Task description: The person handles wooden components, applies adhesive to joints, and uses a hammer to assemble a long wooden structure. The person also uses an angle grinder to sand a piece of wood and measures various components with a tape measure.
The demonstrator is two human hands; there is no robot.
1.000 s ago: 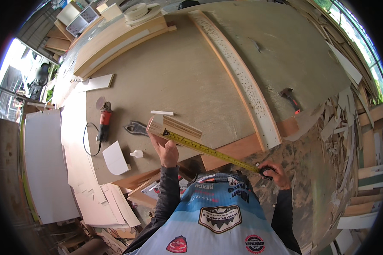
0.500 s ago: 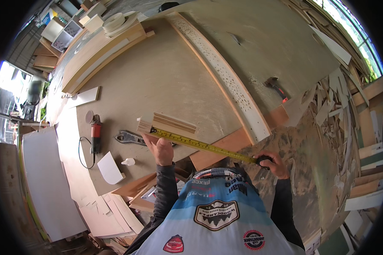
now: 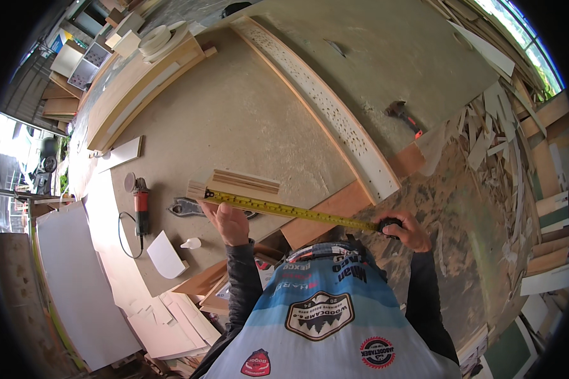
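Note:
A yellow tape measure [image 3: 291, 211] is stretched out in front of me, slanting down to the right. My right hand [image 3: 413, 232] is closed around its black case. The tape's hooked tip lies at the left end of a short grooved piece of plywood [image 3: 245, 180]. At that same end my left hand [image 3: 232, 226] grips the plywood, thumb up beside the blade and fingers partly hidden beneath. Just behind this hand, a grey metal wrench-like tool [image 3: 182, 207] rests on the worktable [image 3: 234, 120], partly covered.
On the left lie a red angle grinder [image 3: 140, 205], a small white bottle [image 3: 191, 243] and a white offcut [image 3: 166, 254]. A long speckled white panel [image 3: 316, 95] crosses the table. A hammer [image 3: 403, 119] lies right, near scrap strips [image 3: 487, 132]. A curved wooden form [image 3: 148, 88] stands far left.
Both hands, the plywood piece and the tape have shifted slightly left in view, partly along with the whole scene. The tape stays extended and the grips look the same.

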